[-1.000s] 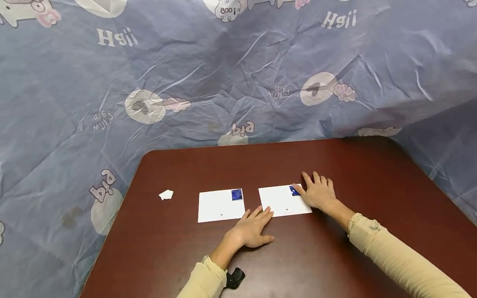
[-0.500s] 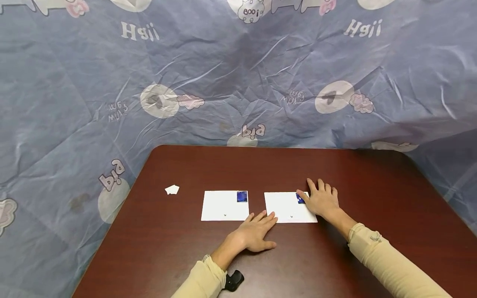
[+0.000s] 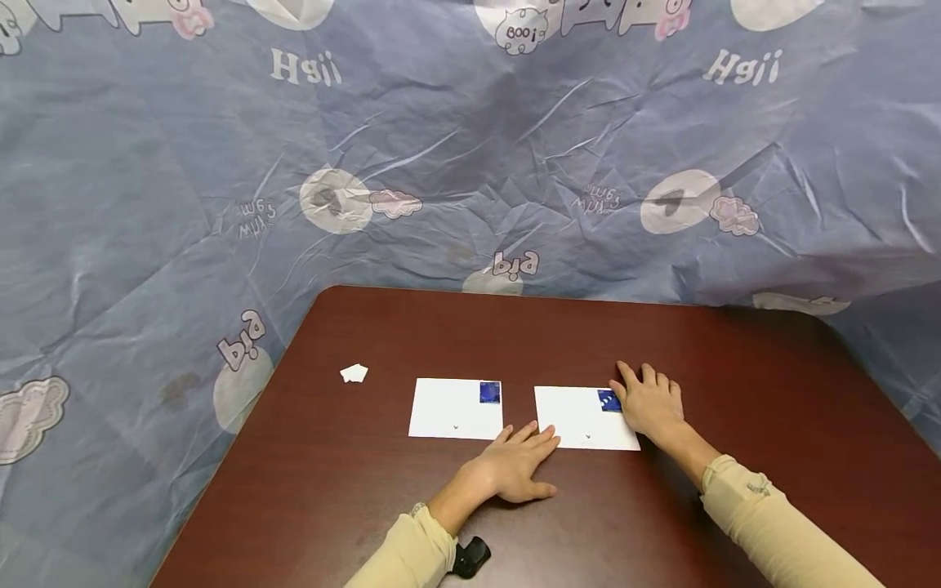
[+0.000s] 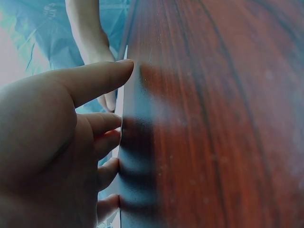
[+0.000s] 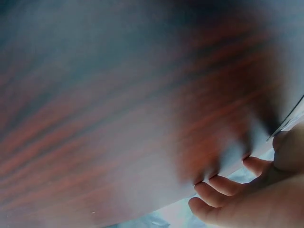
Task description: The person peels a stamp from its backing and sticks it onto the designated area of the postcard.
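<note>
Two white envelope-like rectangles lie flat side by side, the left one (image 3: 448,412) and the right one (image 3: 573,420). Each bears a dark-blue stamp-like square at its upper right corner: left square (image 3: 489,392), right square (image 3: 607,400). My left hand (image 3: 510,469) lies with fingers spread, fingertips over the near left corner of the right rectangle and by the left one's near right corner. Beside the right square, my right hand (image 3: 653,406) rests with fingers extended, thumb at the square's edge. The wrist views show the left hand (image 4: 47,133) and right hand (image 5: 242,194) holding nothing.
A few small white pieces of paper (image 3: 354,373) lie on the left of the brown table (image 3: 412,335). Behind the table's far edge hangs a wrinkled blue printed sheet (image 3: 470,122). A black device (image 3: 470,558) sits at the left wrist.
The head view has turned, shifting the scene rightward. My right thumb has slid off the right blue square to its edge, uncovering more of it. The left hand stays by the envelope-like rectangles.
</note>
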A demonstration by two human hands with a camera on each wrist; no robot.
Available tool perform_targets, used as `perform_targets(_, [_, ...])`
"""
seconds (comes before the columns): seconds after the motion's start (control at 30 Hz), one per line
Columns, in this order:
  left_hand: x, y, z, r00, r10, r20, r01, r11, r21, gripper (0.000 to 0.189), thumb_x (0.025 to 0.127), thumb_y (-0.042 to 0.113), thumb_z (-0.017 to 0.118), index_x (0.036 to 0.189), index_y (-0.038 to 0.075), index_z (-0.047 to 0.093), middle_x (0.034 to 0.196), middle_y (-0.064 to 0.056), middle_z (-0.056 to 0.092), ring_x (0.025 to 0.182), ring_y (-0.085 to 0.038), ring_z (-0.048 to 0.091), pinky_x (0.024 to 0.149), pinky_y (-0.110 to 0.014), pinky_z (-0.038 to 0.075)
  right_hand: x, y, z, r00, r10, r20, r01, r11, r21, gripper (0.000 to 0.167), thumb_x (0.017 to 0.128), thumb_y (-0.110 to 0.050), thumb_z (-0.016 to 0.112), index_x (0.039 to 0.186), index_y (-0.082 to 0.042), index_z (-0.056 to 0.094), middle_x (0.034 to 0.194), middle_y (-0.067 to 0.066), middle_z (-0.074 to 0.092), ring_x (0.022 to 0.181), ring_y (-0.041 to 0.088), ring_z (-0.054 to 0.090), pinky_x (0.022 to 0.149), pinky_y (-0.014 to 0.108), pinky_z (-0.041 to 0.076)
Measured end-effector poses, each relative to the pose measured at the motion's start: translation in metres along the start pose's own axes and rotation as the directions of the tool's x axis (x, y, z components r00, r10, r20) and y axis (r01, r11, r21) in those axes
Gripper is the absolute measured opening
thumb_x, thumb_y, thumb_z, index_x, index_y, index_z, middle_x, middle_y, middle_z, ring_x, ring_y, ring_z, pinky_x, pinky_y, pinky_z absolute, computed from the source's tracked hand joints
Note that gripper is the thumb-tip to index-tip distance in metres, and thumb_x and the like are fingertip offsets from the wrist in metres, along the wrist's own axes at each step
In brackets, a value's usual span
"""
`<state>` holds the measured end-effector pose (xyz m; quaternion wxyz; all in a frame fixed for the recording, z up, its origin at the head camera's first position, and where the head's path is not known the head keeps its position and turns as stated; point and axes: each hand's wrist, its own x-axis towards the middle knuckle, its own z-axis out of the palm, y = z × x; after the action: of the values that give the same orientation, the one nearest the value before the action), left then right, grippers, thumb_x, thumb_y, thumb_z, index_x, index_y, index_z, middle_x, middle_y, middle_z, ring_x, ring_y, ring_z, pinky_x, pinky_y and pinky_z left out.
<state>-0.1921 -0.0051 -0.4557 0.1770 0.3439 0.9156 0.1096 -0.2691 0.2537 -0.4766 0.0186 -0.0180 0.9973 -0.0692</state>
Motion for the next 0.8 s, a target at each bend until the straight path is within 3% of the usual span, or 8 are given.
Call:
perform_targets(0.3, [0.005, 0.009, 0.006, 0.999, 0.035, 0.018, -0.036, 0.999, 0.022, 0.069, 0.092, 0.049, 0.056, 0.150, 0.022, 0.030, 0.155, 0.009, 0.022, 0.142, -0.011, 0.013, 0.113, -0.040, 0.015, -0.015, 0.015, -0.001, 1.000, 0.004, -0.025, -0.004, 1.000, -0.007, 0.046, 0.103, -0.029, 0.037, 0.142, -0.004, 0.035, 0.134, 0.036, 0.030, 0.121, 0.056, 0.029, 0.099, 0.066, 0.019])
perform_targets(0.57, [0.006, 0.005, 0.000, 1.000, 0.029, 0.001, -0.029, 0.999, -0.018, 0.068, 0.093, 0.049, 0.055, 0.150, 0.021, 0.031, 0.155, 0.008, 0.023, 0.142, -0.012, 0.014, 0.113, -0.041, 0.014, -0.011, 0.024, -0.009, 0.992, -0.010, -0.124, 0.021, 0.996, 0.082, 0.055, 0.104, -0.040, 0.030, 0.140, 0.000, 0.035, 0.135, 0.035, 0.033, 0.122, 0.056, 0.029, 0.099, 0.067, 0.019])
perform_targets(0.7, [0.005, -0.003, -0.004, 0.998, 0.031, -0.047, -0.034, 0.997, -0.073, 0.065, 0.094, 0.047, 0.054, 0.148, 0.017, 0.035, 0.153, 0.005, 0.029, 0.141, -0.015, 0.021, 0.112, -0.040, 0.020, -0.010, 0.028, -0.014, 0.984, -0.027, -0.176, 0.049, 0.991, 0.126, 0.058, 0.103, -0.043, 0.031, 0.139, 0.002, 0.036, 0.136, 0.035, 0.032, 0.122, 0.057, 0.029, 0.098, 0.068, 0.019])
perform_targets(0.8, [0.004, -0.011, -0.009, 0.987, 0.042, -0.153, -0.061, 0.991, -0.117, 0.063, 0.095, 0.043, 0.054, 0.146, 0.011, 0.038, 0.151, -0.001, 0.034, 0.138, -0.019, 0.029, 0.110, -0.037, 0.026, -0.008, 0.032, -0.021, 0.974, -0.062, -0.218, 0.096, 0.985, 0.146, 0.058, 0.103, -0.042, 0.033, 0.139, 0.004, 0.037, 0.136, 0.036, 0.033, 0.122, 0.057, 0.029, 0.097, 0.069, 0.019])
